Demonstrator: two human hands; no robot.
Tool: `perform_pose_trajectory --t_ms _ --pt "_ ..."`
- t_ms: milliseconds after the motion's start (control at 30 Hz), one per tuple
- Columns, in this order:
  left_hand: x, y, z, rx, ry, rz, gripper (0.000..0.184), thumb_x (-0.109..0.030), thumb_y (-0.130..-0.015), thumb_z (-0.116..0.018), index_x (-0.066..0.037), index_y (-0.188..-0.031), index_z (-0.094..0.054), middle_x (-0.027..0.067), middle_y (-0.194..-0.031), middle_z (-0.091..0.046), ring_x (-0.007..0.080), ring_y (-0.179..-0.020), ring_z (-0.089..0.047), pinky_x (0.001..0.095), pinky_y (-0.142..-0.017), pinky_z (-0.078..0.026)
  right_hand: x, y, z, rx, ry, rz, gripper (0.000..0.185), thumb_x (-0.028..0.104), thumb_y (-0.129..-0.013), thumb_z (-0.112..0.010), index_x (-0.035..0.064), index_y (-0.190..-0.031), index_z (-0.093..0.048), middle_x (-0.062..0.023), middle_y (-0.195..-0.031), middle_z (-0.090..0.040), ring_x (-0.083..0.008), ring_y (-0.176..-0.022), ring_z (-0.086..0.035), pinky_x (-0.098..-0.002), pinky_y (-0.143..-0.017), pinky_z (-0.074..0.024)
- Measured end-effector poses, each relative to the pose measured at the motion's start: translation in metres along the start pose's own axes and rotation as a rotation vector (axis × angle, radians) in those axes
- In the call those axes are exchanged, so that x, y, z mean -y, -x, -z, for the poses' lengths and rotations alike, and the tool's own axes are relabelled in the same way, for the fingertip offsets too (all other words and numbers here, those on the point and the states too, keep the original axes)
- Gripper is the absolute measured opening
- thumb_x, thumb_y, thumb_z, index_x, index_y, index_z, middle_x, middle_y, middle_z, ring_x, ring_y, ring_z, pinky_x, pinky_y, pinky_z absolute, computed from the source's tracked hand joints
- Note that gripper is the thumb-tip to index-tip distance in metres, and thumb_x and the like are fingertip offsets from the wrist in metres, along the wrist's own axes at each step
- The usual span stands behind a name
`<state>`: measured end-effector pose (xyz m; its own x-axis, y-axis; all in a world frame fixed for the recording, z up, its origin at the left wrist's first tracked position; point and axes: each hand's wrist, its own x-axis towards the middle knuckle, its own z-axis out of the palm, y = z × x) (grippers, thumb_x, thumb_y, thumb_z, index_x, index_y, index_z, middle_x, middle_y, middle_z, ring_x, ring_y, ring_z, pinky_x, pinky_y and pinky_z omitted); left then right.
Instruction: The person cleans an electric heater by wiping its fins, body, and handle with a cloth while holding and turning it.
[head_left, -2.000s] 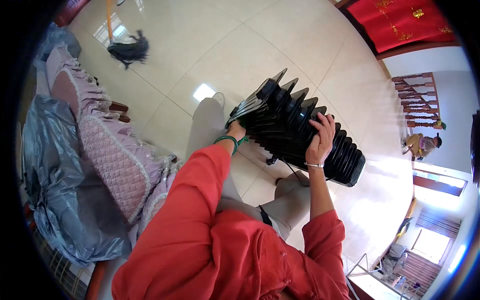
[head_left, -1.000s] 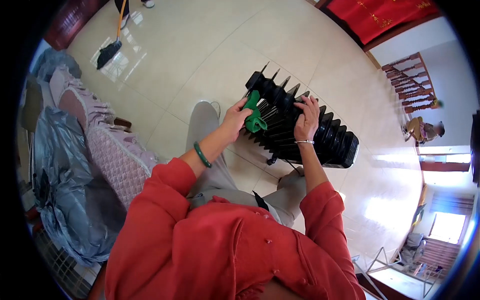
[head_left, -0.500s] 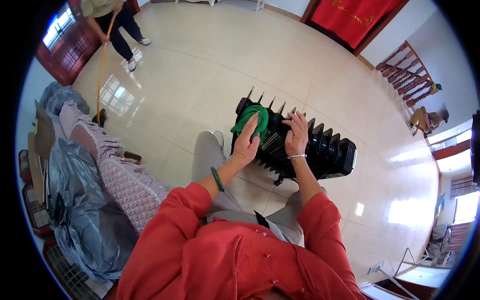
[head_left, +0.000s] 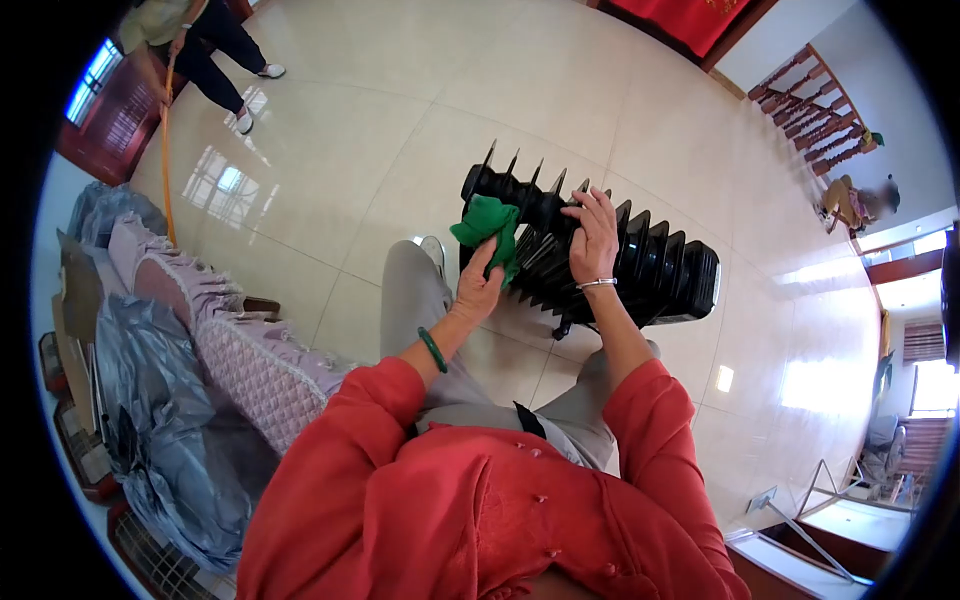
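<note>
A black finned appliance (head_left: 650, 265), like an oil-filled radiator, stands on the tiled floor in front of my knees. My left hand (head_left: 482, 285), with a green bangle at its wrist, grips a green cloth (head_left: 490, 228) against the near left end of the fins. On top of the fins, nearer the middle, rests my right hand (head_left: 595, 240), its fingers bent over the fin edges. A silver bracelet circles that wrist. Part of the appliance's left end is hidden by the cloth.
At the upper left a person (head_left: 215, 45) holds a long orange pole (head_left: 167, 170). A pink quilted sofa cover (head_left: 250, 365) and grey plastic sheeting (head_left: 165, 420) lie at my left. Another person (head_left: 850, 203) is by the wooden railing (head_left: 815, 110). A metal frame (head_left: 815, 530) stands lower right.
The green cloth, earlier tucked low among the fins, came up to the left end in my left hand. My right hand stayed on the fins. The person with the pole came into view.
</note>
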<state>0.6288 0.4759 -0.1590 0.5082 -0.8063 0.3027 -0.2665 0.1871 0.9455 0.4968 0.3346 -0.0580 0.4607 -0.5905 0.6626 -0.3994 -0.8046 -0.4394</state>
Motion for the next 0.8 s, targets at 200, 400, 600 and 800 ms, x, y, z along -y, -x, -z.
perform_pose_trajectory --t_ms 200,400,600,800 --pt "0.121 0.044 -0.009 0.079 -0.045 0.493 0.020 -0.012 -0.088 -0.056 -0.001 -0.104 -0.058 0.0117 -0.087 -0.064 0.0204 -0.077 -0.058 0.0363 -0.069 -0.046 0.001 0.000 0.000 0.033 -0.002 -0.030 0.030 -0.006 -0.067 -0.043 0.0046 -0.085 -0.065 -0.0084 -0.110 -0.061 -0.0318 -0.120 -0.046 -0.0407 -0.101 -0.0377" --pt "0.146 0.036 -0.009 0.152 0.014 0.563 0.018 -0.016 -0.087 -0.057 -0.001 -0.096 -0.060 0.0130 -0.086 -0.064 0.0262 -0.077 -0.060 0.0374 -0.068 -0.047 0.003 -0.003 0.001 0.058 -0.003 -0.041 0.031 -0.006 -0.067 -0.042 0.0037 -0.085 -0.065 -0.0096 -0.111 -0.061 -0.0328 -0.121 -0.045 -0.0412 -0.103 -0.0363" --pt "0.183 0.028 -0.018 0.265 -0.250 0.749 0.027 -0.023 -0.088 -0.048 -0.002 -0.102 -0.058 0.0234 -0.095 -0.063 0.0410 -0.090 -0.059 0.0433 -0.073 -0.046 0.007 -0.006 0.000 0.103 0.016 -0.070 0.032 -0.006 -0.067 -0.042 0.0029 -0.086 -0.066 -0.0101 -0.112 -0.061 -0.0341 -0.122 -0.044 -0.0419 -0.103 -0.0347" --pt "0.240 0.032 -0.036 0.328 -0.440 0.707 0.026 -0.019 -0.087 -0.050 -0.001 -0.102 -0.061 0.0214 -0.100 -0.063 0.0392 -0.093 -0.059 0.0426 -0.077 -0.048 0.008 -0.007 -0.001 0.128 0.027 -0.091 0.033 -0.007 -0.067 -0.041 0.0018 -0.087 -0.066 -0.0120 -0.113 -0.061 -0.0366 -0.121 -0.044 -0.0435 -0.103 -0.0335"
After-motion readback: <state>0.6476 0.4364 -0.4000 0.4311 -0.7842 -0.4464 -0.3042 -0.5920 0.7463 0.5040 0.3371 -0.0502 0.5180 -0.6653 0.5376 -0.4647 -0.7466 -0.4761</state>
